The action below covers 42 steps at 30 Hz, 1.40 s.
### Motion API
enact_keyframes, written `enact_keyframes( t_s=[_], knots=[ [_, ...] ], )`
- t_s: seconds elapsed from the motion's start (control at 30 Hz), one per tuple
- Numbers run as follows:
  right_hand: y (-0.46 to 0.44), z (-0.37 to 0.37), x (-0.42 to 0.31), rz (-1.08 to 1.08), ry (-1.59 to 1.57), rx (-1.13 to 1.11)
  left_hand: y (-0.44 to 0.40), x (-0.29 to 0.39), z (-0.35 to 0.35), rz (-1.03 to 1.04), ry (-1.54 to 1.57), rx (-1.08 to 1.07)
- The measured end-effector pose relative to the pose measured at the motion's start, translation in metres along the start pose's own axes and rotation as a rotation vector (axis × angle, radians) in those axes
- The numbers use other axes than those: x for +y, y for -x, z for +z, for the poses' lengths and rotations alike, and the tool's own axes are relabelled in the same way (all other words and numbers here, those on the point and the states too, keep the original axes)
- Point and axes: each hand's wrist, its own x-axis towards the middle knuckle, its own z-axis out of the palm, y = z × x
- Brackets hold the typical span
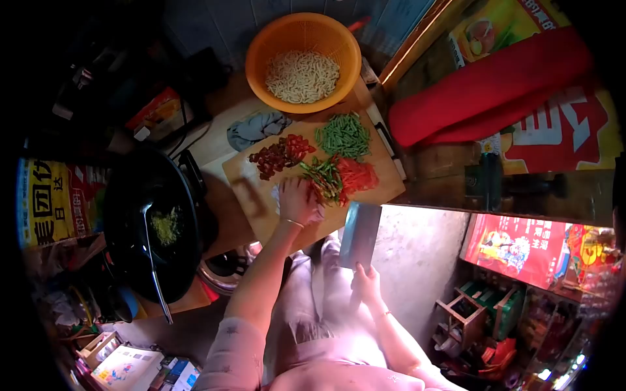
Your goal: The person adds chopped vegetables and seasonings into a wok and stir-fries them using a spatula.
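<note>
My right hand (367, 285) grips a cleaver (360, 234) by its handle, the broad blade upright just off the board's near right edge. On the wooden cutting board (254, 199), my left hand (298, 201) is closed over a pale, crumpled cloth (316, 214), its fingers partly hidden. Just beyond those fingers lie green pepper strips (324, 177). Red strips (357, 176), perhaps carrot or tomato, are heaped to their right. Cut green beans (343, 136) form a pile behind, and dark red chopped pieces (280, 156) sit at the back left.
An orange colander (257, 81) with pale noodles (302, 76) stands behind the board. A grey rag (257, 129) lies at its back left. To the left is a black wok (124, 208) with a metal ladle (152, 260) and chopped greens inside. A red cloth-like bundle (482, 91) rests at right.
</note>
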Motion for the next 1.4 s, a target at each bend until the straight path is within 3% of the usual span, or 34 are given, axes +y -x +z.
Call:
enact_keyframes(
  t_s=[0.17,0.3,0.37,0.5,0.63,0.83,0.97,1.17,1.27,1.4],
  knots=[
    [-0.021,0.017,0.004,-0.089,0.101,-0.062,0.009,0.002,-0.019,0.011,-0.018,-0.108],
    [-0.031,0.032,0.003,-0.098,0.094,-0.065,-0.006,0.014,-0.025,0.015,0.130,0.007],
    [-0.033,0.037,0.001,-0.107,0.074,-0.091,-0.018,0.022,-0.013,0.022,0.232,0.062],
    [-0.035,0.051,-0.009,-0.123,0.162,-0.078,-0.033,0.032,0.023,-0.100,0.245,-0.031],
    [-0.047,0.061,0.001,-0.077,0.090,-0.091,-0.029,0.046,0.044,-0.074,0.042,0.007],
    [-0.042,0.086,-0.033,-0.030,0.240,-0.126,-0.013,0.062,0.043,-0.135,0.248,0.056],
    [-0.052,0.065,-0.012,-0.044,0.195,-0.152,-0.008,0.075,0.036,-0.177,0.297,0.076],
    [-0.024,0.055,-0.049,-0.237,0.387,-0.123,-0.003,0.096,0.026,-0.185,0.330,0.137],
    [-0.014,0.049,-0.061,-0.170,0.472,-0.095,-0.001,0.105,0.020,-0.171,0.358,0.152],
    [0.002,0.045,-0.075,-0.270,0.576,-0.069,-0.003,0.120,0.017,-0.162,0.389,0.184]
  ],
)
